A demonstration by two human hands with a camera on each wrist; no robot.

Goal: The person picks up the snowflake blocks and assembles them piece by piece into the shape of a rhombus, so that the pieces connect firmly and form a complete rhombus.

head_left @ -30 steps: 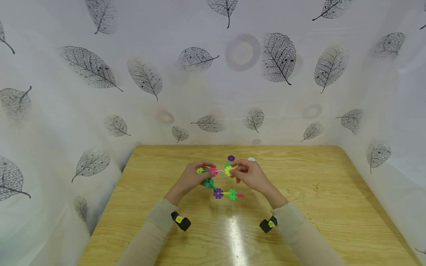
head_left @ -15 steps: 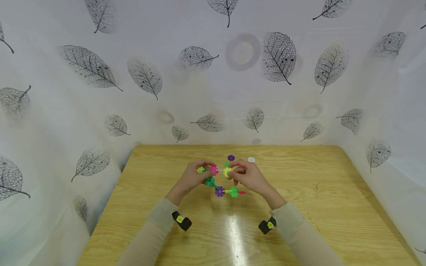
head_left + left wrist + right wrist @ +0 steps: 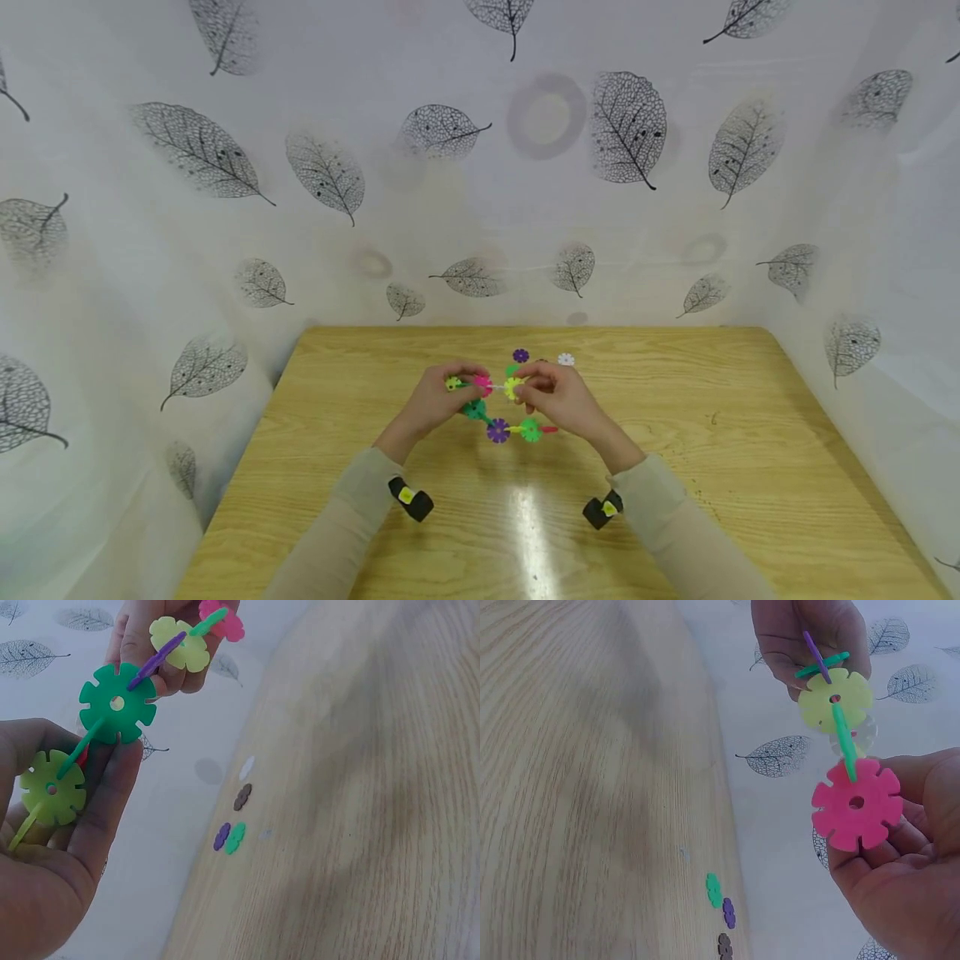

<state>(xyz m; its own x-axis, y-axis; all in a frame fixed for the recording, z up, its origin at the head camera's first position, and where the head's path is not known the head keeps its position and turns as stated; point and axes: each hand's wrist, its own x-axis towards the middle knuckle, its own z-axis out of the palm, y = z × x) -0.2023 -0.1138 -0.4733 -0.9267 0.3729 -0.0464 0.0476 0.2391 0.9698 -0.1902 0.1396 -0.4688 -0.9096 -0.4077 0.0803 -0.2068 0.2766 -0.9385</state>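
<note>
A chain of interlocking snowflake discs is held up over the table between both hands. My left hand [image 3: 441, 398] grips it around a pink disc [image 3: 482, 385], with a yellow-green disc [image 3: 453, 383] by the fingers. My right hand [image 3: 561, 398] pinches the yellow disc [image 3: 513, 387] at the other end of that row; a white disc joins the two edge-on. Below hang a dark green disc [image 3: 474, 409], a purple disc [image 3: 498, 431] and a bright green disc [image 3: 531, 430] ending in a pink one seen edge-on. In the right wrist view a pink disc [image 3: 840, 817] covers part of the right fingers.
Loose discs lie toward the table's back: a purple one [image 3: 521, 356], a green one [image 3: 235, 838], a brown one [image 3: 242, 796] and a white one [image 3: 566, 360]. Behind the wooden table [image 3: 750, 467] hangs a white leaf-print cloth [image 3: 480, 208].
The hanging purple and bright green discs have shifted slightly up and to the right. Both hands keep their hold and have barely moved.
</note>
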